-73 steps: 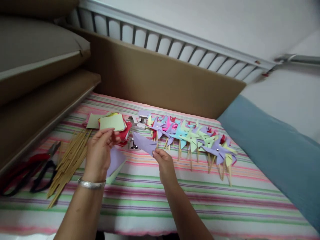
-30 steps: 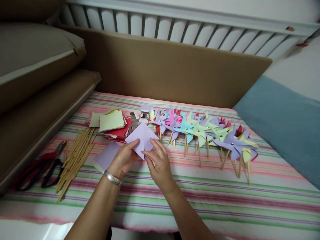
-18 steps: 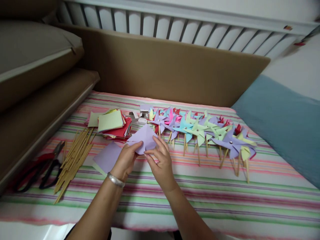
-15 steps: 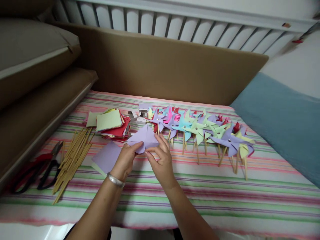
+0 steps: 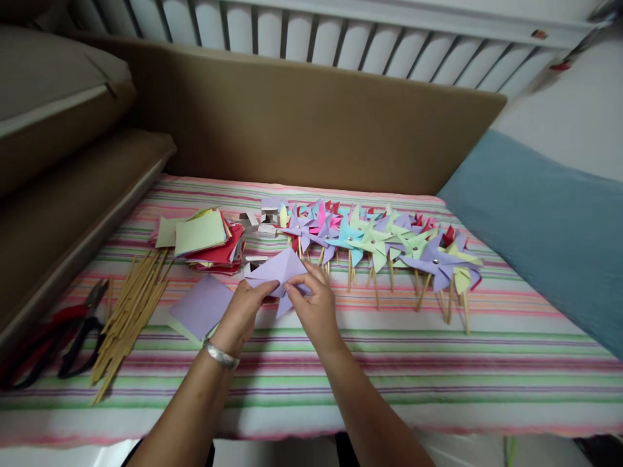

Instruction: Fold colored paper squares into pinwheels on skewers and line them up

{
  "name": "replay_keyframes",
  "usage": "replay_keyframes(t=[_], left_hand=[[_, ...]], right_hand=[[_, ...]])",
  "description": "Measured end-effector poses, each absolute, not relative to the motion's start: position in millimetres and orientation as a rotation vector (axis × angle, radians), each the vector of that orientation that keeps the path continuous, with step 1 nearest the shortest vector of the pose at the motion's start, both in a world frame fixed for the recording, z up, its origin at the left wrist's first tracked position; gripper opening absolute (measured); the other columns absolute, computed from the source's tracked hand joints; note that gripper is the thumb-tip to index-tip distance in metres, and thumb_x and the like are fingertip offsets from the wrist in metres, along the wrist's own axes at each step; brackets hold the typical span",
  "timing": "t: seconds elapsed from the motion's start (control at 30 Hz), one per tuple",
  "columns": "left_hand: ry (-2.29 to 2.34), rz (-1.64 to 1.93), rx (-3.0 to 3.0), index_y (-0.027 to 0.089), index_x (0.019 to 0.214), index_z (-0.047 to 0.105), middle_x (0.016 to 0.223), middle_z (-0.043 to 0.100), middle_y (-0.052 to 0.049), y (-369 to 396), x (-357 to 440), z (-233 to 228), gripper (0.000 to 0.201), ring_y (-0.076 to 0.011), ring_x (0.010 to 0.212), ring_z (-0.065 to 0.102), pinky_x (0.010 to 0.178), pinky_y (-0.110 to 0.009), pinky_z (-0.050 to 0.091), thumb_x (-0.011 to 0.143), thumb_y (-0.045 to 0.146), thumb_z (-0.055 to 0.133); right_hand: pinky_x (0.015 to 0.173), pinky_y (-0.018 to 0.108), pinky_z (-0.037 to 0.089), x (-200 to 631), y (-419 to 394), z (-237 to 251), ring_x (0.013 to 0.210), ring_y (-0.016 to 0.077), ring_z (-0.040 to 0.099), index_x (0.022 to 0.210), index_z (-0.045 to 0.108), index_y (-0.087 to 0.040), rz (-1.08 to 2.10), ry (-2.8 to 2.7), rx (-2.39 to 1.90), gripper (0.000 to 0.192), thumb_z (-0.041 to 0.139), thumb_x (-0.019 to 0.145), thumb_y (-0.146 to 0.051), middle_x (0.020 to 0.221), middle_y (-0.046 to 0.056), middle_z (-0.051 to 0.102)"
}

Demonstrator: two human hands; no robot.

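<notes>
We pinch a lilac paper square (image 5: pixel 281 272) between left hand (image 5: pixel 242 314) and right hand (image 5: pixel 315 307), fingertips closed, folding its corners inward beside finished pinwheels (image 5: pixel 384 243).

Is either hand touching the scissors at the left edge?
No; both the left hand and right hand hold the purple paper, far from the scissors.

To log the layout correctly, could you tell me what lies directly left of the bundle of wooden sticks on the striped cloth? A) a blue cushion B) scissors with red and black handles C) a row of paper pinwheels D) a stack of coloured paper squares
B: the scissors lie at the left edge of the striped cloth, just left of the wooden sticks, while the paper pinwheels lie to the right.
</notes>
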State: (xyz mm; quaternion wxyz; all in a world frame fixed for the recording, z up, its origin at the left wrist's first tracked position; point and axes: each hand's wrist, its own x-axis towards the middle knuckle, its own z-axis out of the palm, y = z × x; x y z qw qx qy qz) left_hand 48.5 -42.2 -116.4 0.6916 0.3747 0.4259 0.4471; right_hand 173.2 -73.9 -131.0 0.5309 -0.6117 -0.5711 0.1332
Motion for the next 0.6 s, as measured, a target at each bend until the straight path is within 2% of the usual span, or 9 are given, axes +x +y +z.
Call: replay_keyframes(t=[0.27,0.43,0.6], left_hand=[[0.969,0.983,0.867,0.013,0.079,0.071,0.078,0.071,-0.007,-45,47,-113,0.024,-0.0196,0.074,0.063,0.067,-0.029,0.049,0.063,0.031,0.072],[0.871,0.92,1.051,0.015,0.09,0.07,0.089,0.072,-0.007,-43,47,-114,0.029,-0.0226,0.087,0.063,0.078,-0.031,0.048,0.063,0.025,0.073],[0.949,1.017,1.131,0.016,0.088,0.071,0.09,0.072,-0.005,-40,48,-123,0.023,-0.0231,0.094,0.062,0.085,-0.032,0.046,0.066,0.02,0.067]], right_hand=[[0.078,0.032,0.042,172,-74,-127,0.083,0.0195,0.056,0.065,0.06,-0.022,0.389,-1.321,-1.51,0.009,0.06,0.074,-0.021,0.076,0.001,0.06],[0.074,0.03,0.041,172,-74,-125,0.078,0.0185,0.056,0.065,0.059,-0.022,0.418,-1.315,-1.512,0.008,0.06,0.073,-0.021,0.072,0.0,0.061],[0.074,0.03,0.043,169,-76,-126,0.077,0.0183,0.058,0.066,0.06,-0.022,0.502,-1.288,-1.523,0.008,0.06,0.073,-0.024,0.073,0.0,0.062]])
